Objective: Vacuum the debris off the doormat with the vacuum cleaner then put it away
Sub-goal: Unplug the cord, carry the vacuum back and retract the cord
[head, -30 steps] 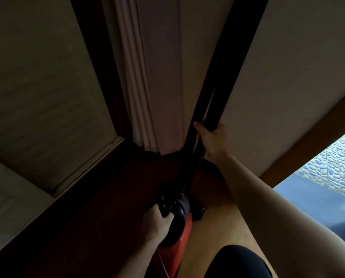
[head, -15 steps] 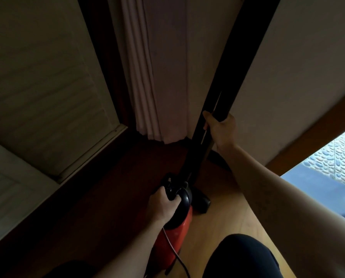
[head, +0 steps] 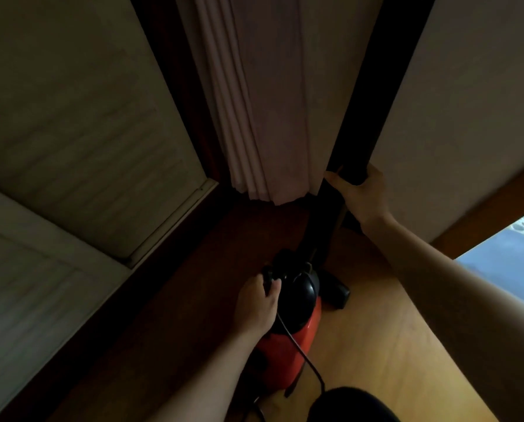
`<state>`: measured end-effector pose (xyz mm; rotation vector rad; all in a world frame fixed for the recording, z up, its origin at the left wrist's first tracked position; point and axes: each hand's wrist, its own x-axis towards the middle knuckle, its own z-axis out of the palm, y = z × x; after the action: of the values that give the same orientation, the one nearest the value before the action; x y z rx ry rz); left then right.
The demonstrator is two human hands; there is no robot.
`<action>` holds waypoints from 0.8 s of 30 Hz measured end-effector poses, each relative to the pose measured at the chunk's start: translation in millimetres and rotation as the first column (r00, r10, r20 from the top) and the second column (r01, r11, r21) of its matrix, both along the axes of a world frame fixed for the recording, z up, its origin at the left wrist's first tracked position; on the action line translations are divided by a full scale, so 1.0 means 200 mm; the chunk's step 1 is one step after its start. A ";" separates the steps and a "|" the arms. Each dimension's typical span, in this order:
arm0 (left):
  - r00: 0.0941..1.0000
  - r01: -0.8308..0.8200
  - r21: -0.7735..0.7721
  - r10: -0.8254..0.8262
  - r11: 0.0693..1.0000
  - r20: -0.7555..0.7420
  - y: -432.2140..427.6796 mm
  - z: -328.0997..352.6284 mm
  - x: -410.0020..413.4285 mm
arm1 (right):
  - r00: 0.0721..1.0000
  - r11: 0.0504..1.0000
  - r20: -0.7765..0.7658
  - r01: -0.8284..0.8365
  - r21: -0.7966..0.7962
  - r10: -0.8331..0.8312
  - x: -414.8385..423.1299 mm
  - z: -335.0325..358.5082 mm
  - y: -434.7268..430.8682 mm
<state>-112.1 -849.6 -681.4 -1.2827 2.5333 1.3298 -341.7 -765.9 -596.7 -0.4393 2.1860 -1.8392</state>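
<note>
Vacuum cleaner (head: 297, 339) gripped, left hand (head: 259, 306), right hand (head: 361, 196)

I have a single view, from the wide-angle camera on my head, facing forward and steeply down into a dim corner. Nearest, just below centre toward 6 o'clock, my left hand (head: 259, 303) holds the vacuum cleaner (head: 294, 336). Farther out at 1 o'clock, my right hand (head: 361, 196) grips a dark upright (head: 364, 123). Both forearms enter from the bottom edge. The curtain (head: 254, 117) runs up to 12 o'clock, and the wooden floor (head: 376, 345) fills 5 o'clock.
</note>
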 end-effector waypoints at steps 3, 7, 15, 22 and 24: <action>0.999 0.040 -0.012 -0.040 0.999 -0.006 -0.07 -0.05 0.05 | 0.998 0.993 -0.052 0.029 0.119 -0.023 0.05 -0.09 0.03; 0.994 0.110 0.046 -0.109 0.993 -0.012 -0.14 -0.12 0.16 | 0.987 0.969 -0.095 0.143 0.200 -0.126 0.18 -0.22 0.06; 0.989 0.141 0.170 -0.131 0.975 -0.064 -0.28 -0.04 0.45 | 0.979 0.824 -0.176 0.183 0.537 -0.103 0.65 -0.29 0.16; 0.899 0.394 0.366 -0.436 0.843 0.035 -0.36 0.03 0.69 | 0.963 0.617 -0.090 -0.091 0.782 0.256 1.20 -0.25 0.28; 0.846 0.455 0.370 -0.523 0.810 0.105 -0.38 0.00 0.73 | 0.942 0.543 -0.047 -0.150 0.826 0.332 1.32 -0.27 0.33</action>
<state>33.6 -925.1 -681.0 -0.5965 2.1589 1.3375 -78.5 -700.4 -649.8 -0.6765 2.6277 -0.4920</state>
